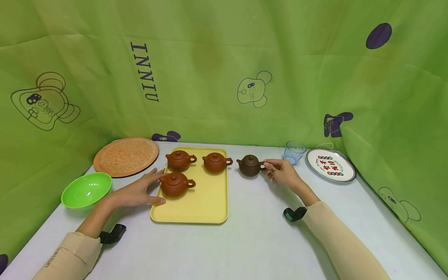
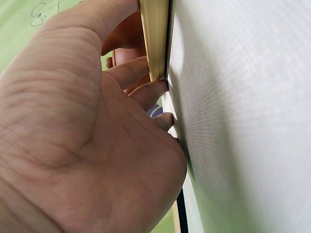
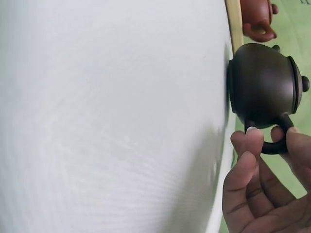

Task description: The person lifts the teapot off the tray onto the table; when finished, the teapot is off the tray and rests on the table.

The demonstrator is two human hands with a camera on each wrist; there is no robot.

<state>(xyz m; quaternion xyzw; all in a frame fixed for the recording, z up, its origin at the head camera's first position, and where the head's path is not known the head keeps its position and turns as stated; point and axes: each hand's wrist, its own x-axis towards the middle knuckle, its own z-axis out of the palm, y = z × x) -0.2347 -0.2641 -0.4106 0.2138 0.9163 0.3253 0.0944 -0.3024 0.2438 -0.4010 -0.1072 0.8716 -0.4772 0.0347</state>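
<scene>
In the head view my right hand (image 1: 282,174) holds a dark brown teapot (image 1: 250,166) by its handle, just right of the yellow tray (image 1: 210,202). The right wrist view shows thumb and fingers pinching the handle (image 3: 275,147); whether the base touches the table I cannot tell. Three reddish-brown teapots stand on the tray: one at the back left (image 1: 179,160), one at the back right (image 1: 215,162) and one in front on the left (image 1: 175,185). My left hand (image 1: 138,191) spreads its fingers at the tray's left edge, around the front teapot's spout side. Its thumb reaches over the rim (image 2: 154,39).
A green bowl (image 1: 87,189) and a round orange-brown mat (image 1: 126,156) lie on the left. A clear bluish glass (image 1: 294,152) and a white plate with red writing (image 1: 330,165) are at the back right. Green printed cloth (image 1: 210,77) encloses the white table (image 1: 259,241).
</scene>
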